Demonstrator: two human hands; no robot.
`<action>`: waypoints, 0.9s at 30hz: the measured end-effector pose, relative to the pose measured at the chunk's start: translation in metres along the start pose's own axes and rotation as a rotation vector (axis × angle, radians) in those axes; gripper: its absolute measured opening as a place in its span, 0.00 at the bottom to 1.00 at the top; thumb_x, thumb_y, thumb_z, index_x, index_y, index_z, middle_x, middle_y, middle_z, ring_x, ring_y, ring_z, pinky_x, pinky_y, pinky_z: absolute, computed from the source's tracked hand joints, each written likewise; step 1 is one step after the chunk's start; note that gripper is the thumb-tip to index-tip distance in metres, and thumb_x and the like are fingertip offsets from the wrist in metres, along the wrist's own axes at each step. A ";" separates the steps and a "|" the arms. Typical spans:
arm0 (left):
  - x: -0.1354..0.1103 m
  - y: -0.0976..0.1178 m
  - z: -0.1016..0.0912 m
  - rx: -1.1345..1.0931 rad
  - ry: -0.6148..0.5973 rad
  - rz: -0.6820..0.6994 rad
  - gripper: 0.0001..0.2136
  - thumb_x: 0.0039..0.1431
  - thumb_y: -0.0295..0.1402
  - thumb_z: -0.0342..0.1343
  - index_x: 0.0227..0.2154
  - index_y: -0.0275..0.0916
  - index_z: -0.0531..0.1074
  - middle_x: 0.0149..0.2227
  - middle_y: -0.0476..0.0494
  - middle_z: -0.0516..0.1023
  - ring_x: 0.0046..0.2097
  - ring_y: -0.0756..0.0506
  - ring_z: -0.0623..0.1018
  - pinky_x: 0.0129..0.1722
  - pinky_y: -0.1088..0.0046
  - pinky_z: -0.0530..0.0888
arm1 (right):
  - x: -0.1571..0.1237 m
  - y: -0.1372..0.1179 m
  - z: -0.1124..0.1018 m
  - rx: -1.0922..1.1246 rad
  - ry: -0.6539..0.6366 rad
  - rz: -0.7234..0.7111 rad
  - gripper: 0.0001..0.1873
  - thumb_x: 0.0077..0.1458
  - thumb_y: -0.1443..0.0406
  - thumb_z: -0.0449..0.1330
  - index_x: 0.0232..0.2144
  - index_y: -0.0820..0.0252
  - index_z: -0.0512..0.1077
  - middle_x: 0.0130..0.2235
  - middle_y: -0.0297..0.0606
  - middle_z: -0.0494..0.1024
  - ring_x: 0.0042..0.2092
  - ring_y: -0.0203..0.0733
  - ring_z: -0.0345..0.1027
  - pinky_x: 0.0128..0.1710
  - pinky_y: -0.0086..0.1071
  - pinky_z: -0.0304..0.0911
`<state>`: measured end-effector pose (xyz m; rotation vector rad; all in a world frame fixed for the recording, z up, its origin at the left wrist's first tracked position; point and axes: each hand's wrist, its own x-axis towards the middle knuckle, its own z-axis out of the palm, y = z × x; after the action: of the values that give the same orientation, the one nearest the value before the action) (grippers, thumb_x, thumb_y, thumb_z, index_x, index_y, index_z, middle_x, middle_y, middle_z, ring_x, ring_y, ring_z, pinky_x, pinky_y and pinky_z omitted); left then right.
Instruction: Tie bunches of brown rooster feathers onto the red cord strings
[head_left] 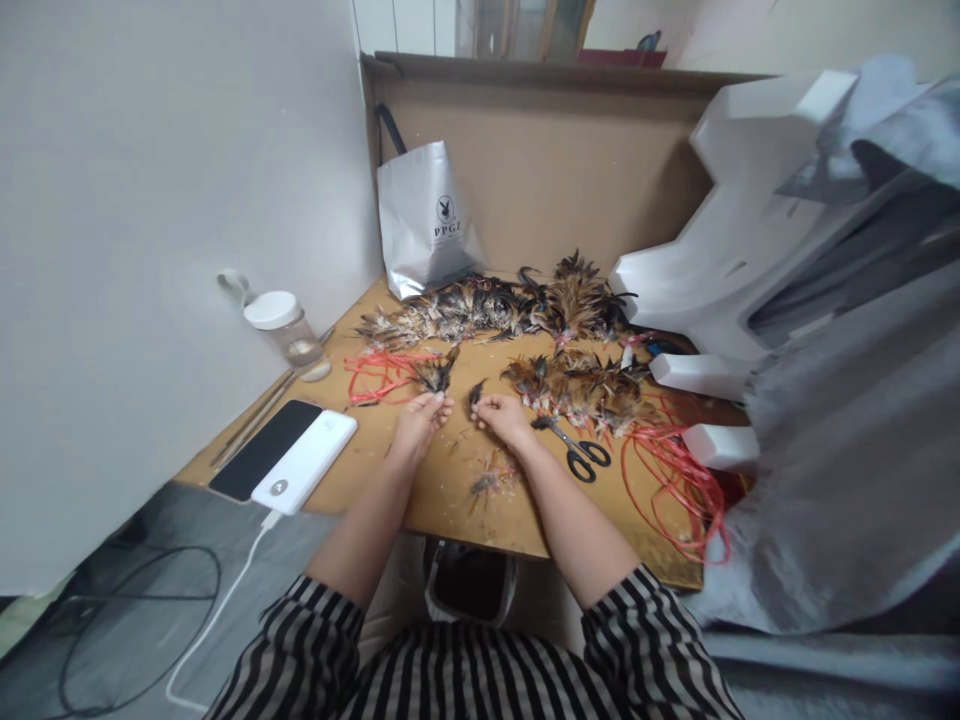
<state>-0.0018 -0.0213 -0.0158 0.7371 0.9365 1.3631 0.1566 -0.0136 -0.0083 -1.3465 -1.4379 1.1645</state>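
My left hand [422,423] pinches the base of a small bunch of dark and brown feathers [436,374], tips pointing up. In my right hand [501,415] a small dark feather [475,394] is held between thumb and fingers, a short gap from the bunch. Behind my right hand lies a row of brown feather bundles [577,385] with reddish ties. Farther back stretches a longer heap of dark, brown and whitish feathers [480,308]. Black-handled scissors [576,445] rest right of my right wrist. Feather scraps [491,480] lie on the table [450,500] between my forearms.
Red plastic strips [379,376] lie left, more strips [675,480] right. A silver bag [424,220] stands at the back. A lidded jar [289,330], phone [266,450] and white power bank [306,462] are left. White foam pieces [720,230] crowd the right; a bin [471,585] sits below the edge.
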 end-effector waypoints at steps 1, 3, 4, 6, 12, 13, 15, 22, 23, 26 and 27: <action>-0.001 0.000 0.001 0.009 -0.016 -0.011 0.13 0.40 0.34 0.62 0.28 0.32 0.71 0.26 0.45 0.75 0.23 0.57 0.70 0.23 0.83 0.65 | 0.001 -0.001 0.000 0.155 -0.024 0.055 0.10 0.39 0.60 0.59 0.20 0.62 0.68 0.22 0.35 0.73 0.20 0.31 0.60 0.20 0.25 0.52; -0.004 0.000 0.003 0.040 -0.053 -0.039 0.13 0.40 0.35 0.62 0.28 0.31 0.71 0.26 0.44 0.76 0.23 0.56 0.70 0.23 0.82 0.65 | 0.002 -0.003 0.000 0.358 -0.058 0.105 0.12 0.36 0.59 0.62 0.20 0.62 0.67 0.23 0.35 0.73 0.20 0.30 0.60 0.19 0.25 0.52; -0.005 0.000 0.004 0.061 -0.069 -0.054 0.13 0.40 0.35 0.62 0.27 0.31 0.71 0.26 0.43 0.76 0.23 0.56 0.71 0.23 0.82 0.66 | 0.001 -0.004 0.000 0.407 -0.066 0.103 0.13 0.34 0.58 0.63 0.20 0.62 0.67 0.22 0.34 0.73 0.19 0.29 0.59 0.19 0.24 0.52; -0.007 0.000 0.006 0.105 -0.093 -0.077 0.13 0.39 0.36 0.62 0.26 0.31 0.71 0.27 0.41 0.76 0.24 0.55 0.71 0.23 0.81 0.66 | 0.000 -0.006 0.003 0.444 -0.064 0.075 0.14 0.33 0.58 0.64 0.19 0.62 0.67 0.19 0.31 0.70 0.19 0.28 0.57 0.19 0.24 0.51; -0.010 0.000 0.008 0.134 -0.146 -0.129 0.12 0.42 0.36 0.61 0.27 0.31 0.71 0.30 0.39 0.77 0.25 0.54 0.72 0.24 0.81 0.67 | -0.003 -0.007 0.010 0.415 0.017 -0.011 0.15 0.33 0.57 0.64 0.20 0.61 0.67 0.18 0.28 0.67 0.20 0.29 0.55 0.22 0.25 0.50; -0.010 0.000 0.008 0.126 -0.154 -0.138 0.12 0.42 0.35 0.61 0.27 0.31 0.72 0.30 0.39 0.77 0.25 0.55 0.72 0.24 0.82 0.67 | -0.003 -0.006 0.011 0.404 0.034 -0.026 0.14 0.33 0.57 0.64 0.20 0.61 0.68 0.19 0.29 0.68 0.21 0.30 0.56 0.23 0.26 0.52; -0.010 0.000 0.007 0.104 -0.170 -0.152 0.11 0.43 0.35 0.61 0.28 0.31 0.72 0.30 0.39 0.77 0.25 0.55 0.72 0.24 0.82 0.67 | -0.003 -0.006 0.012 0.381 0.058 -0.061 0.13 0.35 0.57 0.63 0.21 0.60 0.68 0.22 0.31 0.70 0.23 0.31 0.58 0.25 0.26 0.53; -0.010 -0.002 0.006 0.067 -0.202 -0.177 0.10 0.43 0.33 0.61 0.28 0.31 0.73 0.29 0.40 0.77 0.24 0.55 0.72 0.23 0.83 0.67 | -0.003 -0.005 0.014 0.341 0.064 -0.112 0.10 0.37 0.59 0.61 0.20 0.60 0.68 0.21 0.30 0.69 0.23 0.32 0.58 0.27 0.27 0.54; -0.010 -0.002 0.006 0.071 -0.205 -0.179 0.10 0.43 0.33 0.61 0.28 0.31 0.73 0.28 0.40 0.77 0.24 0.55 0.72 0.23 0.83 0.67 | -0.003 -0.004 0.015 0.335 0.066 -0.114 0.10 0.37 0.60 0.61 0.20 0.60 0.68 0.21 0.30 0.69 0.23 0.32 0.58 0.26 0.27 0.53; -0.011 -0.001 0.008 0.091 -0.211 -0.173 0.11 0.41 0.34 0.62 0.27 0.31 0.73 0.27 0.41 0.77 0.24 0.55 0.72 0.23 0.83 0.67 | -0.003 -0.003 0.016 0.324 0.075 -0.123 0.09 0.38 0.60 0.60 0.20 0.60 0.67 0.21 0.30 0.68 0.23 0.31 0.57 0.26 0.26 0.53; -0.011 -0.001 0.009 0.101 -0.212 -0.166 0.11 0.41 0.34 0.62 0.27 0.31 0.73 0.27 0.41 0.77 0.24 0.55 0.72 0.23 0.83 0.67 | -0.003 -0.003 0.016 0.321 0.077 -0.130 0.09 0.38 0.60 0.60 0.21 0.60 0.68 0.21 0.29 0.67 0.23 0.31 0.56 0.25 0.26 0.53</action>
<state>0.0068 -0.0319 -0.0114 0.8446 0.8815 1.0761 0.1405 -0.0183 -0.0090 -1.0486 -1.2050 1.1857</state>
